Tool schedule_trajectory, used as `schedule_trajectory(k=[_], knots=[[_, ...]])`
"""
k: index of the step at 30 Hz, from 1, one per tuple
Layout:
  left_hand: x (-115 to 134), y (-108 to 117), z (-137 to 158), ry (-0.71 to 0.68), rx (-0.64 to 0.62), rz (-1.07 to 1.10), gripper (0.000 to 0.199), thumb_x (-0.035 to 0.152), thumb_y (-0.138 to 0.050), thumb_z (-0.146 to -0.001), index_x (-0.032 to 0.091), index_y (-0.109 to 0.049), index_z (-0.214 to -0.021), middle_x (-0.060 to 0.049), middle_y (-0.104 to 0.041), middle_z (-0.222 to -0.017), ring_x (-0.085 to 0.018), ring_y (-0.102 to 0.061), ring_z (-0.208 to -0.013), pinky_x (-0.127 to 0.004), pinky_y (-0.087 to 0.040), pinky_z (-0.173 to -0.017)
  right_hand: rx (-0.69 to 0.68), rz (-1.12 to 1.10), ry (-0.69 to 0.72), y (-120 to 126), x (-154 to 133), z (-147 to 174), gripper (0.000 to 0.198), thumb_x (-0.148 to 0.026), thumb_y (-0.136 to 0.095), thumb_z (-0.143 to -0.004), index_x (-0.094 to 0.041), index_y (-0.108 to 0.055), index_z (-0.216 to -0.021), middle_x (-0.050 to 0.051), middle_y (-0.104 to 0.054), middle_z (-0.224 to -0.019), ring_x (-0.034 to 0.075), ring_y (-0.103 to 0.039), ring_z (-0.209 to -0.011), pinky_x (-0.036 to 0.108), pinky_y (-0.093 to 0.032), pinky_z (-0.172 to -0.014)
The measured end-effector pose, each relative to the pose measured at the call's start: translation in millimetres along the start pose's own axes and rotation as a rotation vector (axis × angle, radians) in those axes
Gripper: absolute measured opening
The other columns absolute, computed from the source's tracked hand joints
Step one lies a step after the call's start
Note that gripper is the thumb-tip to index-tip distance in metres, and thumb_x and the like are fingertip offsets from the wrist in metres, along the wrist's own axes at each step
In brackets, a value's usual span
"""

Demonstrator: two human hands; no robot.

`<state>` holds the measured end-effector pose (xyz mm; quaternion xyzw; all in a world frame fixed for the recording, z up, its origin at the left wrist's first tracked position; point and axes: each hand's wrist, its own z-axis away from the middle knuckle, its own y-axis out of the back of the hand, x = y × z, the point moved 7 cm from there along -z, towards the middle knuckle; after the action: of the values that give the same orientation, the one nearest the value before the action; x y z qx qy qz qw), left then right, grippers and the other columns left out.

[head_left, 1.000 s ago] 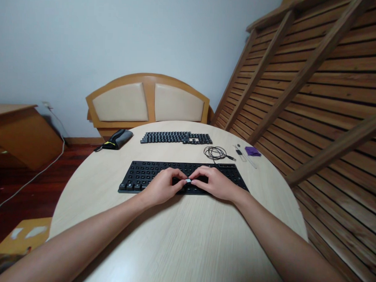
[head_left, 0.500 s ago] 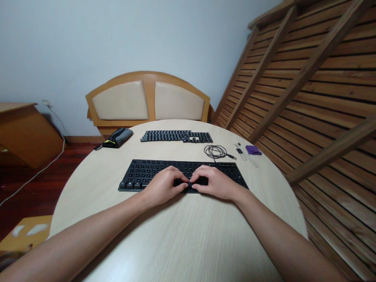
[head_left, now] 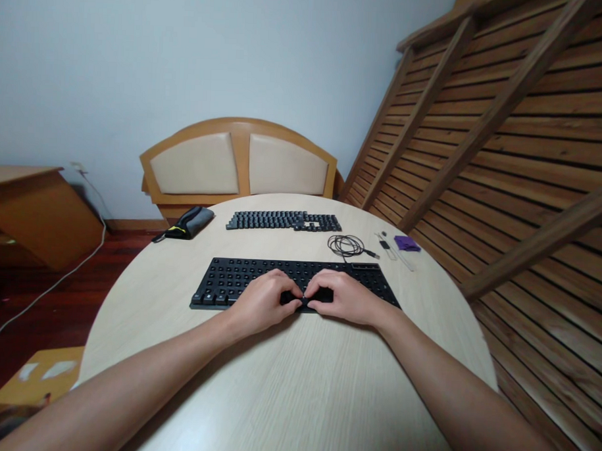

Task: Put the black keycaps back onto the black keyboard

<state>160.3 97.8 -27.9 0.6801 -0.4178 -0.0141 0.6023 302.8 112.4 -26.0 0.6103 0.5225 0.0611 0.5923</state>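
A black keyboard (head_left: 245, 269) lies across the table in front of me, most of its switches bare, with a few keycaps (head_left: 208, 298) in place at its lower left corner. My left hand (head_left: 269, 297) and my right hand (head_left: 341, 295) meet over the bottom row, right of the middle. Thumb and fingers of both are closed in a pinch on what looks like a small black keycap (head_left: 304, 296), mostly hidden by the fingertips. Behind the keyboard, several loose keycaps (head_left: 266, 220) are laid out in rows.
A coiled USB cable (head_left: 346, 245) rests behind the keyboard. To its right are small wire tools (head_left: 385, 245) and a folded purple cloth (head_left: 407, 243). A dark pouch (head_left: 191, 222) lies at the back left of the round table (head_left: 285, 396). Wooden slats (head_left: 520, 167) lean along the right.
The view has tilted up slightly, so everything sits a little lower. Both hands stay at the same place on the keyboard, with only slight finger movement.
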Motion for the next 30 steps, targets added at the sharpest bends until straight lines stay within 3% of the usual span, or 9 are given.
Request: schedule_trajectory(k=[23,30], knots=[[5.0,-0.3,0.6,-0.01,-0.016,-0.049,0.012,0.025,-0.068,-0.086,0.021,-0.069,-0.097,-0.004,-0.071,-0.097,-0.025,-0.061,-0.101,-0.036,-0.051,-0.085,0.019,0.034,0.074,-2.6,-3.0,-2.1,0.01,-0.019,-0.071,-0.083,-0.023,-0.066,-0.091,0.003,-0.071,-0.097,0.021,-0.063,-0.095,0.035,-0.049,-0.087],[1.9,0.0,2.2,-0.04,0.02,-0.023,0.009,0.027,-0.07,-0.086,0.02,-0.07,-0.093,-0.006,-0.067,-0.113,-0.026,-0.058,-0.112,-0.04,-0.049,-0.097,0.007,0.037,0.057,-2.2,-5.2,-2.7,0.01,-0.018,-0.071,-0.082,-0.022,-0.069,-0.091,0.002,-0.073,-0.095,0.02,-0.065,-0.093,0.035,-0.047,-0.087]])
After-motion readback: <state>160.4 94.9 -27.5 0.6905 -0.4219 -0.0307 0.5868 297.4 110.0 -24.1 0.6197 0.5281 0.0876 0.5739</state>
